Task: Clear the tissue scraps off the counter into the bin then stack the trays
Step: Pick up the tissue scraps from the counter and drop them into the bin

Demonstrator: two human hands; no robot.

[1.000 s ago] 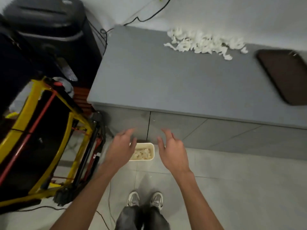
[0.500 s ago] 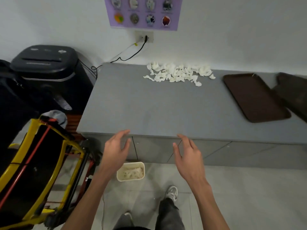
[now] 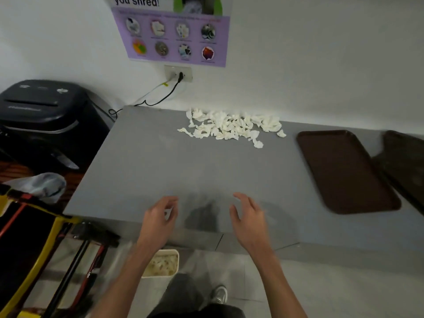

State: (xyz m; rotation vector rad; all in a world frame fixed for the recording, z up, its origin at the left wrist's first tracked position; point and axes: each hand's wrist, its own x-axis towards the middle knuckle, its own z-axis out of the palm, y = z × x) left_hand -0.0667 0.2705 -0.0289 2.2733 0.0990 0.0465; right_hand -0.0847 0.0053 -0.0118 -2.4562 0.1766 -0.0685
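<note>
A pile of white tissue scraps [image 3: 231, 126] lies at the back of the grey counter [image 3: 183, 171], close to the wall. A brown tray [image 3: 344, 171] rests flat on the counter to the right of it, and a second dark tray [image 3: 406, 161] lies beyond that at the frame's edge. A small cream bin [image 3: 163, 263] with scraps inside stands on the floor below the counter's front edge. My left hand [image 3: 158, 220] and my right hand [image 3: 249, 218] hover over the counter's front edge, fingers apart and curled, holding nothing.
A black paper shredder [image 3: 46, 115] stands left of the counter, with a cable [image 3: 158, 99] running to a wall socket. A yellow and black frame [image 3: 34, 244] fills the lower left. My legs and a shoe [image 3: 220, 293] are on the tiled floor.
My view has lifted from the floor and bin up to the counter. Both hands rose from above the bin to the counter's front edge, still holding nothing.
</note>
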